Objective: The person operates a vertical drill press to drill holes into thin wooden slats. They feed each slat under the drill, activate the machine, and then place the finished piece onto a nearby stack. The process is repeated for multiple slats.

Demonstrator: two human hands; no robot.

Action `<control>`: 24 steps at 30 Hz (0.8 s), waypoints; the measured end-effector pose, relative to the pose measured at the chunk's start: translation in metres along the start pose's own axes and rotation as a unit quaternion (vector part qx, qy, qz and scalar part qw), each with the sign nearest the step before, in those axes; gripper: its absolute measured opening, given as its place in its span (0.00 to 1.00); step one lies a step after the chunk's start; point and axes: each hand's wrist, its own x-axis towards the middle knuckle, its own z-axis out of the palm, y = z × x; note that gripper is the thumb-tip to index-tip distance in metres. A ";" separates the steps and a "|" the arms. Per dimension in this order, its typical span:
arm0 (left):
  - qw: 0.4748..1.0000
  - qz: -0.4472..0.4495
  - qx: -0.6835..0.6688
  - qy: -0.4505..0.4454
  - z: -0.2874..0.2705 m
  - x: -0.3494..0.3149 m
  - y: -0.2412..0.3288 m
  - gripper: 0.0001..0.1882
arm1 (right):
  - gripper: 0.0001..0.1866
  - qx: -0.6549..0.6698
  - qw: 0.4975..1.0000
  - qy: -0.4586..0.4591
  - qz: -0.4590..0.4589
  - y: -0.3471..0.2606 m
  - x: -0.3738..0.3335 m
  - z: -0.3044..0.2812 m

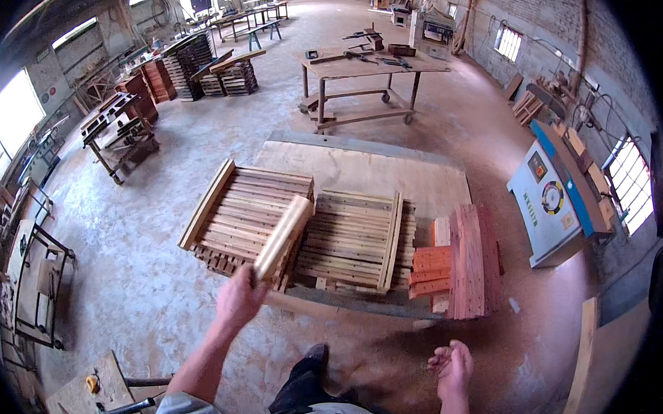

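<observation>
My left hand (240, 296) is closed around the near end of a pale wooden slat (286, 232), which slants up and away over the stacked slats. Beneath it lies the left stack of slats (252, 204), in close rows with one strip across its left side. A second slat stack (349, 240) sits to its right, also with a crosswise strip. My right hand (452, 366) hangs empty above the floor, fingers loosely curled and apart, nearest to the reddish boards (471, 263) at the right end.
The stacks rest on a low plywood platform (374, 165). Beyond stands a wheeled workbench (376, 64) with tools. A grey and blue machine (551, 201) is at the right. At the lower left, a hammer (127, 408) lies on a small board-topped stand (93, 404).
</observation>
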 end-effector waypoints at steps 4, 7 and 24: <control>0.997 -0.054 -0.036 0.040 -0.011 0.064 -0.040 0.19 | 0.10 -0.003 0.998 0.045 0.035 0.016 0.003 0.020; 0.996 -0.064 -0.012 0.063 -0.016 0.097 -0.052 0.22 | 0.09 0.004 0.998 0.044 0.054 0.030 0.008 0.040; 0.964 -0.019 0.205 0.166 -0.007 0.212 -0.120 0.14 | 0.07 -0.045 0.991 0.087 0.093 0.052 0.036 0.113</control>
